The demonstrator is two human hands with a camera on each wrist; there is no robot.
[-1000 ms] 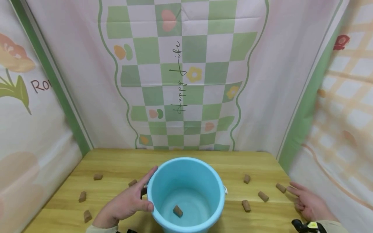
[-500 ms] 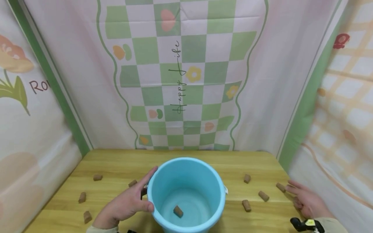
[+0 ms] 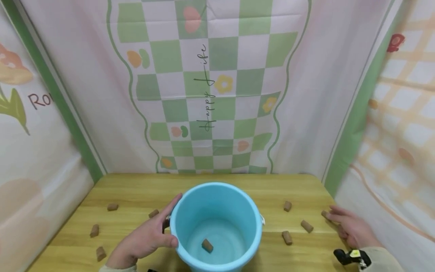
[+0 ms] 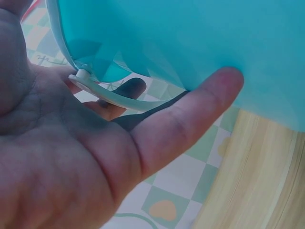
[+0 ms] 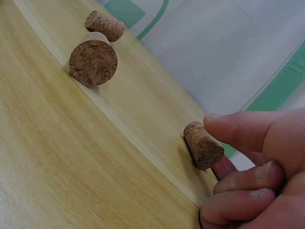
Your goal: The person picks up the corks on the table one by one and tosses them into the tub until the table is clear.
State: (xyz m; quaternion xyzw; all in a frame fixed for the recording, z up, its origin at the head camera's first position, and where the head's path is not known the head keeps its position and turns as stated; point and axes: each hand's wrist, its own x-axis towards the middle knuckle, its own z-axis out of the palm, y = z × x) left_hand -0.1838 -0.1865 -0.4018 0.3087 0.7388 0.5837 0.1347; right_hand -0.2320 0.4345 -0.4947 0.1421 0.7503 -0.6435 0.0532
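A light blue bucket [image 3: 215, 190] stands on the wooden table with one brown cork [image 3: 207, 246] lying inside. My left hand [image 3: 144, 238] is spread against its left side, the thumb at the rim. In the left wrist view, a straight finger [image 4: 190, 117] presses the outer wall, and other fingers pass behind the pale handle [image 4: 119, 98]. At the table's right side, my right hand [image 3: 353, 226] reaches another cork [image 5: 202, 143]. The extended thumb [image 5: 233, 126] is right at that cork's side, with the index finger partly hidden behind it; the other fingers are bent.
Three more corks, including one lying cork [image 3: 307, 226], are right of the bucket. Several others, such as the cork [image 3: 101, 253] near the left forearm, lie on the left. Patterned cloth [image 3: 222, 113] hangs behind the table [image 3: 268, 185] and along both sides.
My right hand has moved slightly forward and left, so its fingers now cover part of the far-right cork. The left hand keeps its place on the bucket; the head view has shifted a little.
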